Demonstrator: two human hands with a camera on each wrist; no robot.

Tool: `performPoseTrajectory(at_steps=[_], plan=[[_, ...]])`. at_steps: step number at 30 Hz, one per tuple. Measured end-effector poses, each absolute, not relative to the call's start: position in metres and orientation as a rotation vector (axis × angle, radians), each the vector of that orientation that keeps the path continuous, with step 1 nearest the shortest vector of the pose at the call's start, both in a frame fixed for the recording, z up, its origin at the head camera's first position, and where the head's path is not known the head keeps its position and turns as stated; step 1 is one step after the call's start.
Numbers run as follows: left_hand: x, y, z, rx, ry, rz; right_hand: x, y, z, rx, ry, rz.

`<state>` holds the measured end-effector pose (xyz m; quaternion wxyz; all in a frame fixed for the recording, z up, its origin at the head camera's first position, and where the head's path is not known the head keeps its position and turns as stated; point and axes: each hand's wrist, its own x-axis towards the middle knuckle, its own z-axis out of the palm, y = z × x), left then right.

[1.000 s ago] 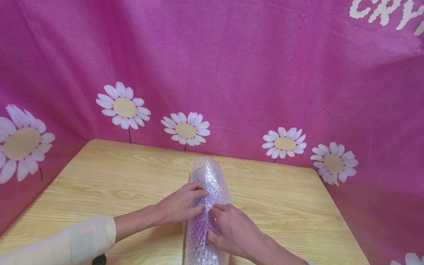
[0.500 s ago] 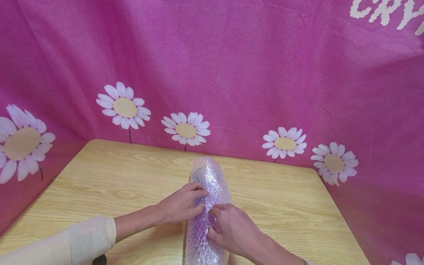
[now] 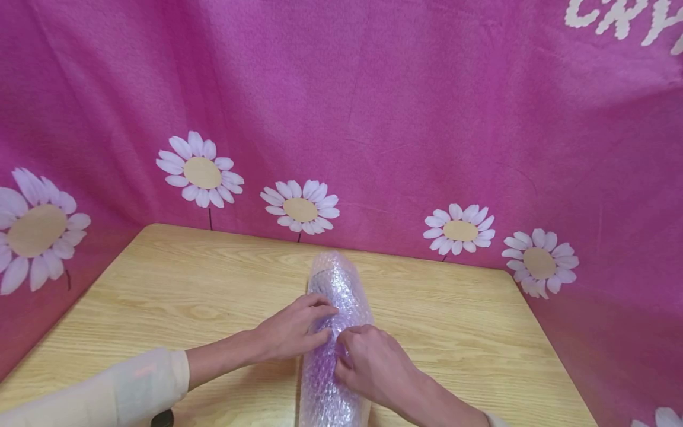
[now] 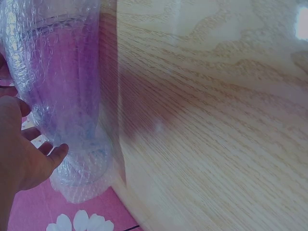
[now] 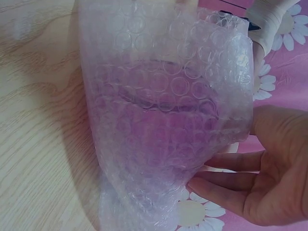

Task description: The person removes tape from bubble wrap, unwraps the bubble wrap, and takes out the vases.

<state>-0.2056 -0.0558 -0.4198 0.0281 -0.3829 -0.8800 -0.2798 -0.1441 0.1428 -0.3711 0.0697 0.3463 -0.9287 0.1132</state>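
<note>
I have a long roll of clear bubble wrap (image 3: 338, 279) lying lengthwise at the centre of the light wood-grain desk (image 3: 459, 296), its far end close to the desk's far edge. Through the layers I make out a purple, tapered vessel (image 4: 62, 72) with a dark-lined oval rim. From the left, the person's bare left hand (image 3: 288, 332) touches the wrap, its grip apart, thumb and fingers separated. Slightly nearer, on the right, the bare right hand (image 3: 379, 367) has its grip clamped on the wrap, fingers curled. A magenta cloth (image 3: 373, 95) printed with white daisies hangs beyond.
</note>
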Motion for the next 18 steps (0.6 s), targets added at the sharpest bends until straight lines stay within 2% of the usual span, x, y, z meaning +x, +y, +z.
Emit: performPoseTrajectory(at_steps=[18], plan=[[-0.2055, -0.0537, -0.4197, -1.178, -2.716, -0.874, -0.1469, 0.1352, -0.3688, 1.03, -2.725, 0.176]])
